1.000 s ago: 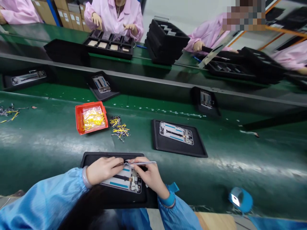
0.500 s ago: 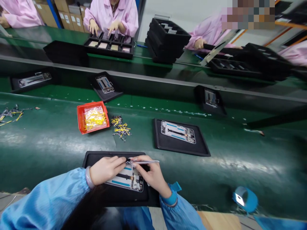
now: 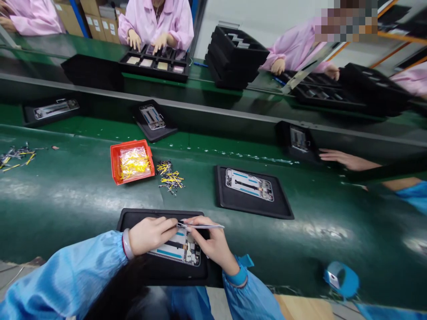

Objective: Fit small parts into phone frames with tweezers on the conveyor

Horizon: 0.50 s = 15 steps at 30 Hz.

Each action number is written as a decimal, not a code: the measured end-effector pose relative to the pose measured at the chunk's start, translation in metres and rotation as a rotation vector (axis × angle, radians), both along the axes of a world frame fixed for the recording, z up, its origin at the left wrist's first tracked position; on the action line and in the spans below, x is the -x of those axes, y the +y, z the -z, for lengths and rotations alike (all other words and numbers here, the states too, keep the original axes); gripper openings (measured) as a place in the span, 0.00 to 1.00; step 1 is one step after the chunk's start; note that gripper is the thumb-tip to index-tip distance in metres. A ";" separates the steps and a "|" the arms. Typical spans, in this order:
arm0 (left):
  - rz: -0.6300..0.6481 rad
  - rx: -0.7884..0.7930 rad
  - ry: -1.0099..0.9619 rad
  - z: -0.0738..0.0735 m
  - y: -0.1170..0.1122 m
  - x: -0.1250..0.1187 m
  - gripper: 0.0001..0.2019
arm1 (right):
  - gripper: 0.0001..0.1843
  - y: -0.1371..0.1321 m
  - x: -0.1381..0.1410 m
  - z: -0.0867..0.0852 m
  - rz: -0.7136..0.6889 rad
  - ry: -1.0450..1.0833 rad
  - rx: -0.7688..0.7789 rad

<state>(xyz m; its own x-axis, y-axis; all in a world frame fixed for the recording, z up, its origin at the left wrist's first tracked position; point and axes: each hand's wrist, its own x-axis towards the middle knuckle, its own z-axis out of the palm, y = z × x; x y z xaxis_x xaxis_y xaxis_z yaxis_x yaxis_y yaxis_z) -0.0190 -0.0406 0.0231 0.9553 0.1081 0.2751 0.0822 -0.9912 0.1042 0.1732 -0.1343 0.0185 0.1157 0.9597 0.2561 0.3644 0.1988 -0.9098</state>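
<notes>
On the green bench (image 3: 190,198), at the phone frame (image 3: 179,251), the right hand (image 3: 212,242) pinches a slim tool (image 3: 210,226); the left hand (image 3: 151,234) curls, hold unclear. Best move gently.

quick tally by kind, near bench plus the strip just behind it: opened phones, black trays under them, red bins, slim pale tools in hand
Opened phones: 5
Black trays under them: 5
Red bin: 1
Slim pale tool, in the right hand: 1
Total: 12
</notes>
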 end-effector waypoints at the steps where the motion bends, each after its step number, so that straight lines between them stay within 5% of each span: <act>1: -0.002 -0.002 -0.007 0.000 0.000 0.000 0.14 | 0.03 0.000 0.000 0.000 -0.009 -0.001 -0.003; 15: -0.039 -0.030 0.017 0.003 -0.004 -0.005 0.12 | 0.04 0.000 0.000 -0.001 -0.017 -0.023 -0.021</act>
<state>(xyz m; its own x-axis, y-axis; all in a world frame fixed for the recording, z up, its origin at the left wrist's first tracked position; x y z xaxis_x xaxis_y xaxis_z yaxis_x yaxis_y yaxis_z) -0.0145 -0.0449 0.0206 0.9550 0.1375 0.2628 0.1224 -0.9898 0.0731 0.1734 -0.1343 0.0195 0.0930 0.9560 0.2783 0.3811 0.2240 -0.8970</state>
